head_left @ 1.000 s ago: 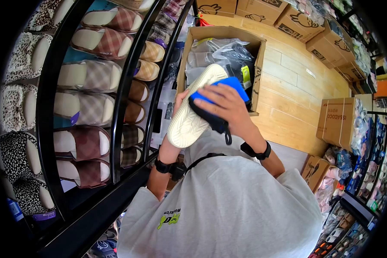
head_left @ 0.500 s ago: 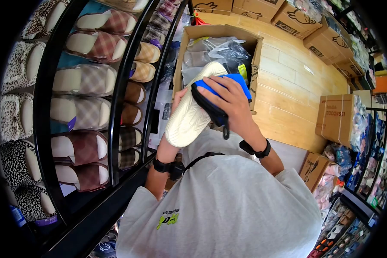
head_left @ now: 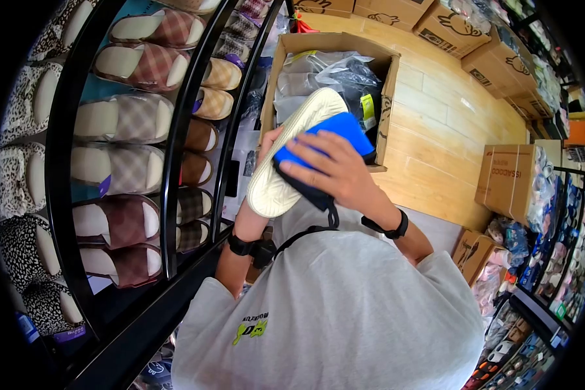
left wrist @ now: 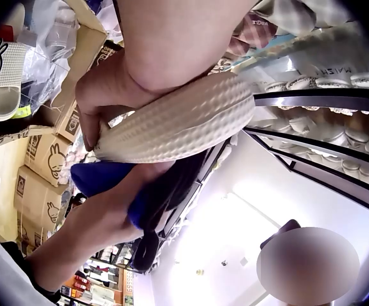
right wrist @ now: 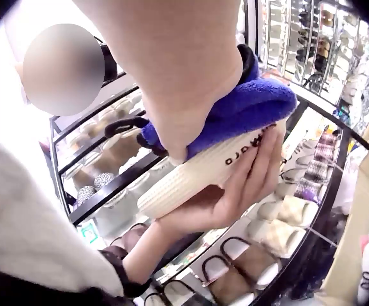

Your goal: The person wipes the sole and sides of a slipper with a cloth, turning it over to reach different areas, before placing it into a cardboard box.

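Note:
A cream slipper (head_left: 271, 188) is held sole up by the left hand (head_left: 267, 144), whose fingers wrap its far side; the slipper hides much of that hand. On the sole lies a blue cloth pad with black edging and a loop (head_left: 348, 130). The right hand (head_left: 335, 170) grips this pad from above, fingers spread over it and pressing it on the sole. In the right wrist view the plush blue pad (right wrist: 251, 107) touches the slipper (right wrist: 203, 172), and the left hand (right wrist: 226, 207) cups the slipper from below.
An open carton (head_left: 391, 97) with bagged slippers stands just beyond the hands. Racks of plaid and spotted slippers (head_left: 127, 169) with black rails (head_left: 177, 136) line the left. More cartons (head_left: 508, 182) stand along the back and right of the wooden floor (head_left: 429, 130).
The right hand has slid the blue pad a little along the sole, toward the slipper's left edge. The left hand keeps its hold, with the slipper shifted slightly.

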### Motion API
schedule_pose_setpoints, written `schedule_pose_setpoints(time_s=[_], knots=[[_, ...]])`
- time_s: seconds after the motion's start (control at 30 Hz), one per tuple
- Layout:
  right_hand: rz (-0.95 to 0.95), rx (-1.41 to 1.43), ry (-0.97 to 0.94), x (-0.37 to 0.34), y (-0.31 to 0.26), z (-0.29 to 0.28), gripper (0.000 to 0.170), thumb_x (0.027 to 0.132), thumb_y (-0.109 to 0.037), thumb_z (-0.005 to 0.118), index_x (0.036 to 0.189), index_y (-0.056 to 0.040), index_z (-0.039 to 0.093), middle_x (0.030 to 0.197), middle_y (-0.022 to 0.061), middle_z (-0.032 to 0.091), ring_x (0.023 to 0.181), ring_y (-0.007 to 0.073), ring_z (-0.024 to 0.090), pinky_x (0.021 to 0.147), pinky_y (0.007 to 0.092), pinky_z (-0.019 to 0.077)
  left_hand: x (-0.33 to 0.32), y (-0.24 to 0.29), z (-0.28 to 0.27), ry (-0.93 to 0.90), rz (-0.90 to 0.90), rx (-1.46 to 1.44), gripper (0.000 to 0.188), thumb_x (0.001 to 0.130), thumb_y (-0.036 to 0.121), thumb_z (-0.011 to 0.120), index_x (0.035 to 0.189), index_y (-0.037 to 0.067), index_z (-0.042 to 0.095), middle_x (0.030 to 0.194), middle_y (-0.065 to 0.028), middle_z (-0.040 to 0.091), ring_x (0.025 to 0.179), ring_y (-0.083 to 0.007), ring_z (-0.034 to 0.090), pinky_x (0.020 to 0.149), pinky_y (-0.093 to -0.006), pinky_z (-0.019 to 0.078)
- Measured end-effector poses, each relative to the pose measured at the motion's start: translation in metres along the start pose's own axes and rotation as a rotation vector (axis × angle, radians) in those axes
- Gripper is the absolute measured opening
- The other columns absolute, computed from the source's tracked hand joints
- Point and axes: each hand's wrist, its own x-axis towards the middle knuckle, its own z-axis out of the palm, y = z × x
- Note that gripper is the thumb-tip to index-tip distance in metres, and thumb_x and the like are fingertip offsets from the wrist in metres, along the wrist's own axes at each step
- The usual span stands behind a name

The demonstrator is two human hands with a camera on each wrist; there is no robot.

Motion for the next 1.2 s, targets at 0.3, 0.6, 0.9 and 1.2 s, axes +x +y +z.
schedule_pose_setpoints(time_s=[0.3, 0.6, 0.9, 1.2], knots=[[0.122, 0.0, -0.033, -0.001, 0.011, -0.011, 0.067, 0.083, -0.007, 0.072, 0.148, -0.0203, 0.068, 0.153, 0.0068, 0.064, 0.141, 0.0298, 0.06, 0.121, 0.0497, 0.0452, 0.01, -0.019, -0.003, -0.062, 0.072, -0.088, 0.038, 0.117, 0.018, 0.049, 0.154, 0.01, 0.048, 0.143, -0.0133, 0.065, 0.12, -0.0206, 0.072, 0.101, -0.0385, 0.065], [0.2, -0.036, -0.011, -0.003, 0.045, -0.03, 0.063, 0.083, -0.016, 0.076, 0.146, -0.0194, 0.071, 0.149, 0.0052, 0.069, 0.137, 0.0294, 0.063, 0.117, 0.0473, 0.0472, 0.026, 0.017, 0.02, 0.101, -0.43, -0.494, 0.051, 0.113, 0.043, 0.05, 0.143, 0.005, 0.067, 0.128, -0.0156, 0.076, 0.11, -0.0263, 0.077, 0.096, -0.039, 0.0649], [0.215, 0.052, 0.032, 0.001, 0.062, -0.013, 0.055, 0.086, -0.017, 0.076, 0.141, -0.0177, 0.075, 0.147, 0.0051, 0.07, 0.133, 0.0301, 0.066, 0.113, 0.047, 0.0503, 0.024, 0.033, 0.028, 0.187, -0.323, -0.425, 0.049, 0.116, 0.036, 0.045, 0.146, 0.002, 0.063, 0.13, -0.0181, 0.075, 0.113, -0.0263, 0.077, 0.098, -0.0389, 0.065], [0.072, 0.146, -0.129, 0.029, 0.08, 0.002, 0.066, 0.082, -0.017, 0.075, 0.148, -0.0183, 0.069, 0.152, 0.0064, 0.066, 0.136, 0.0324, 0.062, 0.114, 0.0476, 0.0498, 0.023, 0.011, 0.002, 0.227, -0.066, -0.142, 0.05, 0.114, 0.041, 0.048, 0.143, 0.003, 0.066, 0.128, -0.0159, 0.076, 0.111, -0.0274, 0.077, 0.101, -0.0395, 0.0632]])
